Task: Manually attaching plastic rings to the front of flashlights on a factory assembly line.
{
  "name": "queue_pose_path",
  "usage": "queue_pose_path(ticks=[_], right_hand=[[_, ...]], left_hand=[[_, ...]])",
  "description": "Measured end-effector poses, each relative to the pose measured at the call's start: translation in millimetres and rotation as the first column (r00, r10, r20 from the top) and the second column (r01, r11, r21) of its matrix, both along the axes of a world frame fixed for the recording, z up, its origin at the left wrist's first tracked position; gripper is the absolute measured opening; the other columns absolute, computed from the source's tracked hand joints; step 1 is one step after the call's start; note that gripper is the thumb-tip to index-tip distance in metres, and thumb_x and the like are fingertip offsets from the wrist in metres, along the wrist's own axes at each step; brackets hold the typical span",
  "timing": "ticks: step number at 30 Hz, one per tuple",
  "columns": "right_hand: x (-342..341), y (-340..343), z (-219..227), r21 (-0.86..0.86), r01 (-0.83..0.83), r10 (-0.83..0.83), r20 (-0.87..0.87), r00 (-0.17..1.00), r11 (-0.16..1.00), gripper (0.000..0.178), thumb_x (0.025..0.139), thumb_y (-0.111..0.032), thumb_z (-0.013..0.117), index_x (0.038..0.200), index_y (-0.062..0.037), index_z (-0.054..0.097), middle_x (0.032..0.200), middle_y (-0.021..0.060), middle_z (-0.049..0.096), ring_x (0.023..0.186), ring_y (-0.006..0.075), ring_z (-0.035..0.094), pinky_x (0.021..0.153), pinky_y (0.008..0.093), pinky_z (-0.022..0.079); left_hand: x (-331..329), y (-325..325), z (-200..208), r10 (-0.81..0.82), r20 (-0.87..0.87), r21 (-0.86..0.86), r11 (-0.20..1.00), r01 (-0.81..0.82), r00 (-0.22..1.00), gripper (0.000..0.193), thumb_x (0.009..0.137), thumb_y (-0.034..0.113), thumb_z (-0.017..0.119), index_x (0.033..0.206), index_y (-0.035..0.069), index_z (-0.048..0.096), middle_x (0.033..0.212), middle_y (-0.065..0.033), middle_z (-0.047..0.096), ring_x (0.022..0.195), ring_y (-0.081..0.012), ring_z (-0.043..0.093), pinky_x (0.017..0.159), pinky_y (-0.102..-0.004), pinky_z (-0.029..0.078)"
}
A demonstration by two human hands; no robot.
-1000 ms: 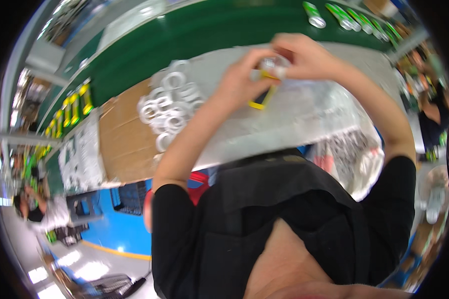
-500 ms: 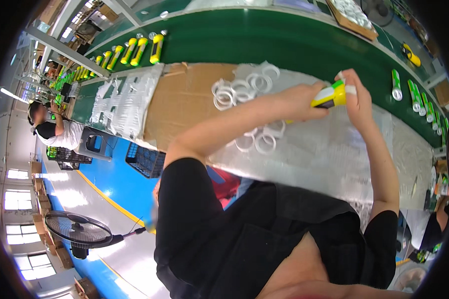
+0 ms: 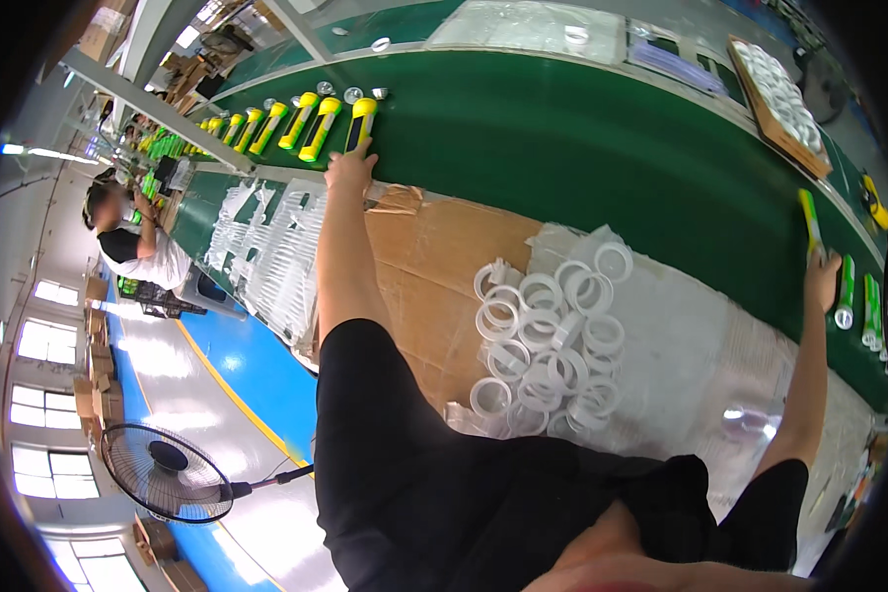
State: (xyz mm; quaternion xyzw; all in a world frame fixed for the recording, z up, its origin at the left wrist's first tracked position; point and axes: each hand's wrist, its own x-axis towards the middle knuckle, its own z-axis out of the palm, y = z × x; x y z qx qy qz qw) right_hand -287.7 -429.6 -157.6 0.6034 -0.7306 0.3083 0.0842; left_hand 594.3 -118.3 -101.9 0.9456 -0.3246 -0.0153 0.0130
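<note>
My left hand (image 3: 349,172) reaches out to the far left, its fingers closed round the lower end of a yellow flashlight (image 3: 362,120) with a dark side panel. That flashlight stands at the right end of a row of similar yellow ones (image 3: 321,130) on the green surface. Far to the right, my right hand (image 3: 821,280) has its fingers on a slim green and yellow flashlight (image 3: 809,219). Beside it are several green flashlights (image 3: 846,292) with silvery ends. Between my arms many white plastic rings (image 3: 539,331) lie in a loose heap.
The rings rest on brown cardboard (image 3: 434,266) and clear plastic sheeting (image 3: 676,326). White strips (image 3: 281,237) lie left of them. A box of small white parts (image 3: 779,94) stands at the back right. Another person (image 3: 133,232) works at the far left; a fan (image 3: 168,472) stands nearby.
My hands were together over the sheeting, holding a yellow and green flashlight. They have since spread apart, left hand to the left row, right hand to the right one. The view has shifted too.
</note>
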Motion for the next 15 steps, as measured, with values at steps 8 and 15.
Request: queue_pose_path(ticks=[8, 15], right_hand=[[140.5, 146.4, 83.0, -0.083, -0.634, 0.637, 0.18, 0.75, 0.769, 0.025, 0.096, -0.013, 0.056, 0.12, -0.006, 0.06, 0.111, 0.0113, 0.066, 0.1, 0.0244, 0.065, 0.084, 0.033, 0.05], [258.3, 274.7, 128.6, -0.035, -0.804, 0.126, 0.991, 0.05, 0.594, 0.061, 0.093, -0.044, 0.06, 0.133, 0.0005, 0.05, 0.118, 0.0158, 0.062, 0.106, 0.0222, 0.062, 0.094, 0.0363, 0.05]], left_hand=[[-118.0, -50.2, 2.0, -0.54, 0.043, -0.664, 0.613, 0.428, 0.84, 0.026, 0.093, 0.028, 0.06, 0.117, 0.026, 0.068, 0.078, -0.0185, 0.065, 0.075, -0.0314, 0.064, 0.07, -0.0385, 0.052], [-391.0, 39.7, 83.3, -0.985, -0.076, -0.76, 0.157, 0.631, 0.154, 0.03, 0.089, 0.013, 0.065, 0.119, 0.019, 0.068, 0.086, -0.0135, 0.057, 0.077, -0.0246, 0.056, 0.066, -0.0331, 0.046]])
